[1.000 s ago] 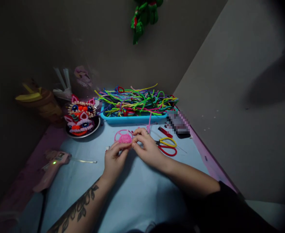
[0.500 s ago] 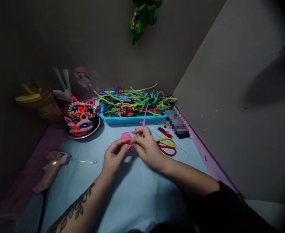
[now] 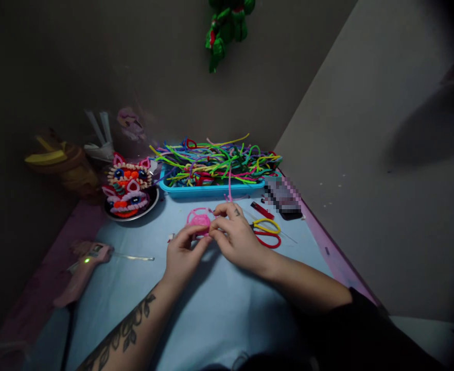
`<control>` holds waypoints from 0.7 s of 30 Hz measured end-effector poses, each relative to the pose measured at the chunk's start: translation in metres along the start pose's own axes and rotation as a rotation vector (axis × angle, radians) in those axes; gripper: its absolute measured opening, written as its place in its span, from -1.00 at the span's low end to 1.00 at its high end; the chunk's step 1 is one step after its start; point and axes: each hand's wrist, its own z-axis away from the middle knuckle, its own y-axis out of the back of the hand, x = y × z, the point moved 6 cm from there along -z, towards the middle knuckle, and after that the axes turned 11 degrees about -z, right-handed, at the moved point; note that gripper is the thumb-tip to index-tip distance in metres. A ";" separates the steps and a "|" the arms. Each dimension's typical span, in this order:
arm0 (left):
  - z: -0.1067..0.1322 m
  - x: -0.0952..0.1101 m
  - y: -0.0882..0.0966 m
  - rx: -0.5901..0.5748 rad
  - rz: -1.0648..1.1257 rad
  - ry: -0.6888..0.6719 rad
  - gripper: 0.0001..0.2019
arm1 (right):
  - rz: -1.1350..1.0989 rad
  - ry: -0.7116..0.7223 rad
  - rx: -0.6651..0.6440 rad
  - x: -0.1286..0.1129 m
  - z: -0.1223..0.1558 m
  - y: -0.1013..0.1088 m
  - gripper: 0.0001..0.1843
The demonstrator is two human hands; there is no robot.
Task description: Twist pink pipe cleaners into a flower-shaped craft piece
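Between my two hands is a pink pipe-cleaner piece (image 3: 201, 220), coiled in the middle with a loop standing out at its upper left. My left hand (image 3: 184, 250) pinches its lower edge between thumb and fingers. My right hand (image 3: 232, 232) is closed at the piece's right side, fingertips meeting those of the left; its fingers hide part of the edge. A pink pipe cleaner (image 3: 230, 185) rises behind my right hand. Scissors (image 3: 267, 233) with one yellow and one red handle lie just right of that hand, near a red cutter-like tool (image 3: 262, 210).
A blue tray (image 3: 215, 191) heaped with coloured pipe cleaners stands at the back. Left of it, a dark bowl (image 3: 134, 215) bears lion-like pipe-cleaner heads (image 3: 128, 178). A pink glue gun (image 3: 86, 273) with a lit green light lies at left. A phone (image 3: 286, 203) rests at right.
The pink piece has turned so that its coil and open loop show more. My left fingers have shifted slightly lower on it; both hands stay closed together.
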 end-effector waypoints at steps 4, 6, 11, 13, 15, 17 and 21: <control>0.004 0.011 0.002 0.040 -0.180 -0.234 -0.87 | -0.019 -0.052 -0.044 0.002 -0.001 0.000 -0.88; 0.005 0.018 0.002 0.050 -0.240 -0.335 -0.87 | -0.022 -0.061 -0.063 0.002 -0.002 0.000 -0.88; 0.010 0.029 0.002 0.092 -0.360 -0.487 -0.84 | 0.009 -0.067 -0.080 -0.002 -0.001 0.000 -0.87; 0.010 0.028 0.002 0.093 -0.380 -0.492 -0.84 | 0.041 -0.067 -0.085 -0.004 0.000 0.000 -0.88; 0.009 0.026 0.002 0.083 -0.379 -0.463 -0.84 | 0.082 -0.065 -0.095 -0.005 0.001 0.000 -0.91; 0.008 0.023 0.001 0.069 -0.359 -0.426 -0.84 | 0.126 -0.055 -0.104 -0.006 0.002 0.000 -0.94; 0.004 0.012 0.000 0.032 -0.237 -0.251 -0.85 | 0.228 0.059 -0.082 -0.009 0.003 0.001 -0.91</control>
